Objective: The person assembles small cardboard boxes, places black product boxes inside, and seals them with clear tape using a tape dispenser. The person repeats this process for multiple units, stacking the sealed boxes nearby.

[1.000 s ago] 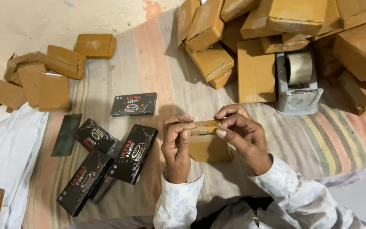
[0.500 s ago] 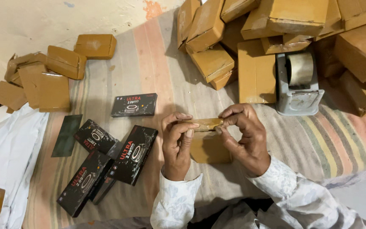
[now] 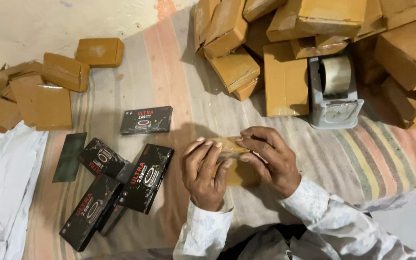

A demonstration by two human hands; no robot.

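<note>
Sleeves, white and patterned, are showing at the bottom edge. Left hand (image 3: 205,168) and right hand (image 3: 269,158) are both gripping a small brown-wrapped packet (image 3: 234,166) just above the striped cloth (image 3: 376,159), fingers curled over its top edge from either side, thumbs hidden under it. Packet is sitting between the two hands, low centre of view, partly covered by the fingers.

Black printed boxes (image 3: 145,177) are lying to the left of the left hand, four in a loose cluster, one more (image 3: 146,120) lying apart farther up. Dark flat sheet (image 3: 70,157) is lying beside them. White fabric (image 3: 3,178) is bunching at far left.

Grey tape dispenser (image 3: 334,94) with a clear roll is standing beyond the right hand. Brown parcels (image 3: 285,79) are piling up behind it across the top right; a smaller heap of brown parcels (image 3: 54,84) is lying at upper left.
</note>
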